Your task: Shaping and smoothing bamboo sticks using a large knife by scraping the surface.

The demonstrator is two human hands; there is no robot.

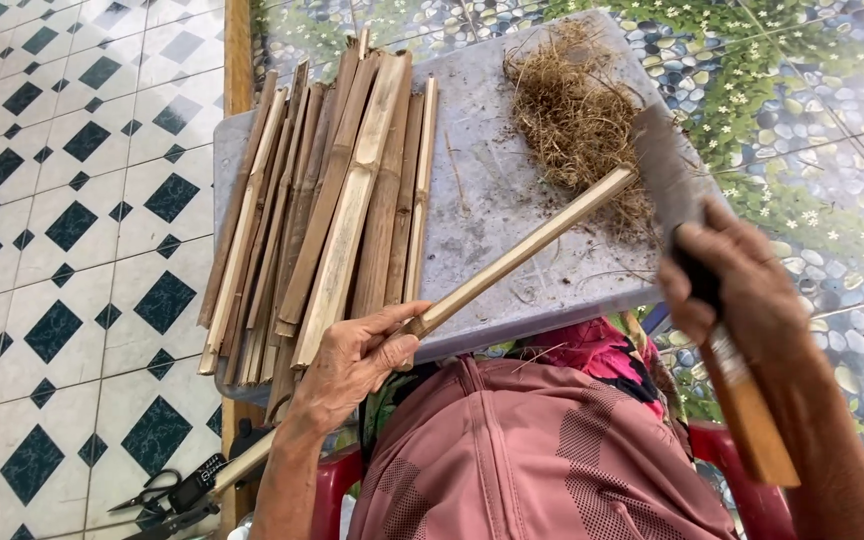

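My left hand grips a long split bamboo strip near its lower part; the strip slants up to the right over a grey board. My right hand holds a big knife by its wooden handle, and the blade points up and meets the strip's far tip. A stack of several split bamboo slats lies on the board's left side. A heap of dry bamboo shavings lies on the right side, behind the blade.
The board rests over my lap, which is covered with pink cloth. A red plastic chair is under me. Scissors and a dark small device lie on the chequered tile floor at lower left. Pebble-patterned tiles are to the right.
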